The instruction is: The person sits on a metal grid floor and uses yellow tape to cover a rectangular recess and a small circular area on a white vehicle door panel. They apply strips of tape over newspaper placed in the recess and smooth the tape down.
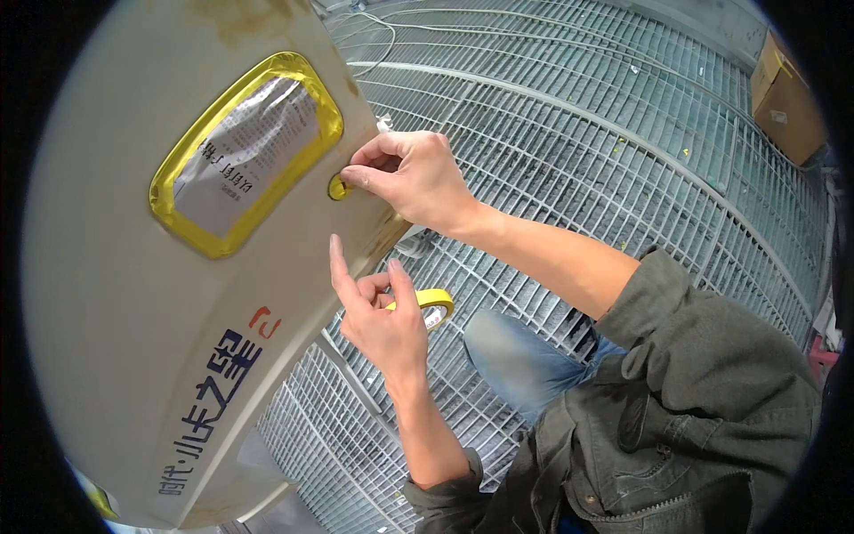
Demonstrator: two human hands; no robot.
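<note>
In front of me stands a large off-white painted panel [107,205], curved and with dark lettering low on it. My right hand [427,182] is at its right edge, thumb and finger pinched against a small round patch of yellow tape [337,190]. The fingertips partly cover that patch. Just below, my left hand [384,329] has a roll of yellow tape [439,299] in its curled fingers, while its index finger points up near the panel. Farther up the panel, a rounded opening is covered with printed paper [249,147], bordered by yellow tape [182,227].
Metal floor grating [569,169] spreads beneath and beyond the panel. A pale cable [498,20] runs across it at the back. At the far right stands a cardboard box [787,102]. My bent knee [507,356] is beside the tape roll.
</note>
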